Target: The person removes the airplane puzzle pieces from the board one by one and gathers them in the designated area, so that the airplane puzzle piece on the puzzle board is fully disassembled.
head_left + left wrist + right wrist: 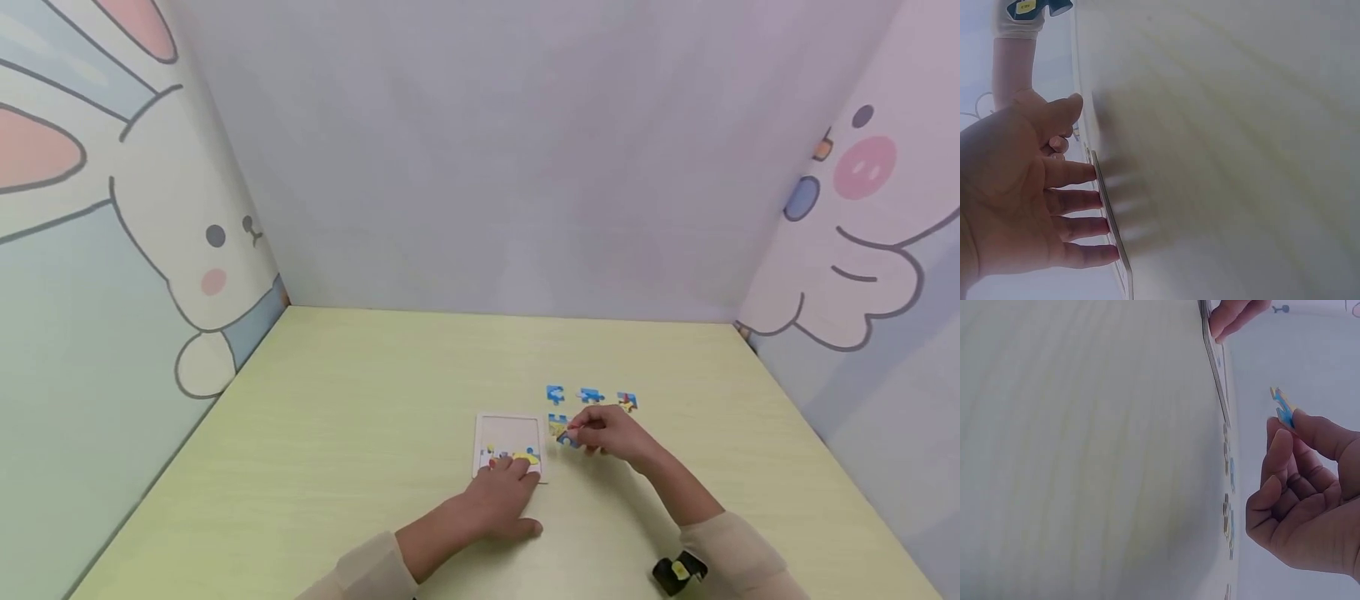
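A puzzle tray [511, 427] with a pale raised border lies on the table, some colourful pieces fitted in its lower part. My left hand [501, 500] rests on the tray's near end. In the left wrist view its fingers [1079, 201] are straight, tips at the tray's edge. Raised just right of the tray, my right hand [611, 433] pinches a puzzle piece [1284, 409] with blue on it between thumb and fingertips. A yellowish loose piece [557, 422] lies beside the tray, partly behind the held piece in the head view.
Behind the right hand lie more loose pieces: a blue one [555, 393], another blue one [590, 396] and a multicoloured one [627, 401]. A black device with a yellow label [679, 572] sits at the right sleeve. Fabric walls with cartoon animals enclose the table [360, 400].
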{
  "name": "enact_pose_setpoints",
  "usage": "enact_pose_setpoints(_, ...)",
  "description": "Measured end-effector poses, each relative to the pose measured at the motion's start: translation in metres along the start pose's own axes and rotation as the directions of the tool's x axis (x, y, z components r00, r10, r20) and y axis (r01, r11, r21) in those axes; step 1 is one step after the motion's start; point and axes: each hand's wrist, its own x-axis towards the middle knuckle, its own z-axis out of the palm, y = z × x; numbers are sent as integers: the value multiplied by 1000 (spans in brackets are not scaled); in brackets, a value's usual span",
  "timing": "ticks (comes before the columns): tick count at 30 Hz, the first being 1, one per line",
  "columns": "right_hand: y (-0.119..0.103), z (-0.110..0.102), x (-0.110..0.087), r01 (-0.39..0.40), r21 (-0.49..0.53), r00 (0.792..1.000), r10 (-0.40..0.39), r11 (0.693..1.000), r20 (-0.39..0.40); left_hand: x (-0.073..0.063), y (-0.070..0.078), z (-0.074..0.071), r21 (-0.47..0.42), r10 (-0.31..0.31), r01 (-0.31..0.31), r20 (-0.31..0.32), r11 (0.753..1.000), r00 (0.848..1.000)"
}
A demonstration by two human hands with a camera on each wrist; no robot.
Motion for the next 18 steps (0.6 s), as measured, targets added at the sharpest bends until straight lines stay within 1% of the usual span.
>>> enact_pose_setpoints(5,-1,-9,-8,-25,10,1000,25,1000,-16,-2,1,-2,-20,4,-4,5,1000,1000)
enact_pose_setpoints(10,5,-17,-12,-57,21,997,58,998,-45,-3,3,-2,-8,15,-15,6,1000,1000)
enact_pose_setpoints(14,11,-24,-15,-74,26,995,76,997,-69,-1,1,0,5,16,-16,5,1000,1000)
enact_pose_setpoints(18,13,-30,-19,-107,37,990,110,994,-93,0,-1,1,6,14,-14,2,1000,1000)
